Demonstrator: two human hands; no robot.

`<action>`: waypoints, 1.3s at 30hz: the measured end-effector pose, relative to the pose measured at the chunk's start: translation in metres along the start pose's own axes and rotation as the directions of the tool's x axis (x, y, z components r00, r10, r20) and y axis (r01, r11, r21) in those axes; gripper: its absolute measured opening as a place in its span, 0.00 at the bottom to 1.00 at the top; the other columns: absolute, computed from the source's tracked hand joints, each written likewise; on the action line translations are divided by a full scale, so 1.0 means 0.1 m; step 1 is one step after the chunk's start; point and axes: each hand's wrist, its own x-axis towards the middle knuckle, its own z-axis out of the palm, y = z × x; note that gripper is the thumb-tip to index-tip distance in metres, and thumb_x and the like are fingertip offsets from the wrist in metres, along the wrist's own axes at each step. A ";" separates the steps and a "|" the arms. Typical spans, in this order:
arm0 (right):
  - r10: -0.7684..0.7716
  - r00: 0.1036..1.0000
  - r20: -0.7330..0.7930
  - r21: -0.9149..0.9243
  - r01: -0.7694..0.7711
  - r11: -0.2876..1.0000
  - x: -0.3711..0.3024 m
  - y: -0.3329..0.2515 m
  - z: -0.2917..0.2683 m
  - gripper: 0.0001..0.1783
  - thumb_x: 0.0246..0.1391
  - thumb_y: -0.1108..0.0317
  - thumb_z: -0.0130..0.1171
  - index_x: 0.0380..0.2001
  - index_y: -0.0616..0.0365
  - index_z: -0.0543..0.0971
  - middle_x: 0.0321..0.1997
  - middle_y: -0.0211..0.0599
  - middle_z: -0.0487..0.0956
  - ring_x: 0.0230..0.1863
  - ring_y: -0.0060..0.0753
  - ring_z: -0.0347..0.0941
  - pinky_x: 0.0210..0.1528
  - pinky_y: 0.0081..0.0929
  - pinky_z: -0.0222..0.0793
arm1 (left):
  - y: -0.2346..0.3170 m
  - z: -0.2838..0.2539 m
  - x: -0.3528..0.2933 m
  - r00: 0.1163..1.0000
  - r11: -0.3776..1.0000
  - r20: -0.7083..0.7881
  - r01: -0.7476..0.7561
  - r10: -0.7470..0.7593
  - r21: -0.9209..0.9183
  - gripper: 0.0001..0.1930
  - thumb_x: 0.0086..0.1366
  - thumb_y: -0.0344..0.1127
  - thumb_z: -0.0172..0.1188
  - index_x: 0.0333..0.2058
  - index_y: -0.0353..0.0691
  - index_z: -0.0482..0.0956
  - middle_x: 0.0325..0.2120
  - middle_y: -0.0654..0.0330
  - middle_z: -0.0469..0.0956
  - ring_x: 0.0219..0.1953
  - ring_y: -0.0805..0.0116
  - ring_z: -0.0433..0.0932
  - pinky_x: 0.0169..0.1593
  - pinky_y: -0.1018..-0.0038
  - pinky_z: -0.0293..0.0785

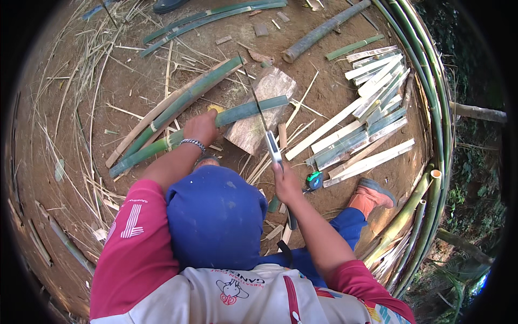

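My left hand (200, 129) is closed around a green bamboo length (245, 110), which slants from lower left up to the right. Its far end lies across a flat wooden block (252, 135) on the dirt. In my right hand (287, 184) is a hand saw (273, 147) with a white and black handle. The thin dark blade points away from me and crosses the bamboo where it rests on the block; how deep it sits in the bamboo I cannot tell. My left knee, in blue trousers (216, 216), is bent up between my arms.
Split bamboo pieces (359, 132) are piled at the right, with a green and black tape measure (314, 181) nearby. Another bamboo length (189, 102) lies beyond my left hand. A thick bamboo pole (326, 31) lies farther off. Long green poles (440, 97) curve along the right edge.
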 end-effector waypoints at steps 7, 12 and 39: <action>0.046 0.997 0.061 -0.001 -0.046 0.999 -0.43 0.57 0.05 0.28 0.71 0.44 0.40 0.49 0.61 0.72 0.36 0.61 0.79 0.43 0.69 0.76 0.44 0.54 0.70 | -0.01 0.03 0.09 0.999 0.999 -0.021 0.045 -0.044 0.009 0.12 0.56 0.34 0.63 0.39 0.44 0.75 0.34 0.47 0.83 0.40 0.45 0.83 0.44 0.52 0.78; 0.057 0.998 0.028 0.077 -0.059 0.995 -0.44 0.44 0.01 0.29 0.71 0.43 0.40 0.49 0.60 0.73 0.38 0.62 0.79 0.45 0.69 0.75 0.46 0.53 0.69 | 0.03 0.00 0.10 0.999 0.999 -0.007 0.043 -0.042 0.018 0.12 0.57 0.33 0.61 0.40 0.43 0.74 0.33 0.46 0.83 0.39 0.43 0.82 0.44 0.51 0.77; 0.058 0.996 0.064 0.020 -0.059 0.998 -0.63 0.53 -0.17 0.27 0.71 0.43 0.41 0.41 0.59 0.73 0.25 0.43 0.77 0.30 0.45 0.77 0.34 0.41 0.70 | 0.08 0.00 -0.04 0.998 0.999 0.042 0.054 -0.054 0.002 0.12 0.56 0.35 0.64 0.38 0.42 0.75 0.31 0.44 0.82 0.38 0.42 0.82 0.44 0.51 0.77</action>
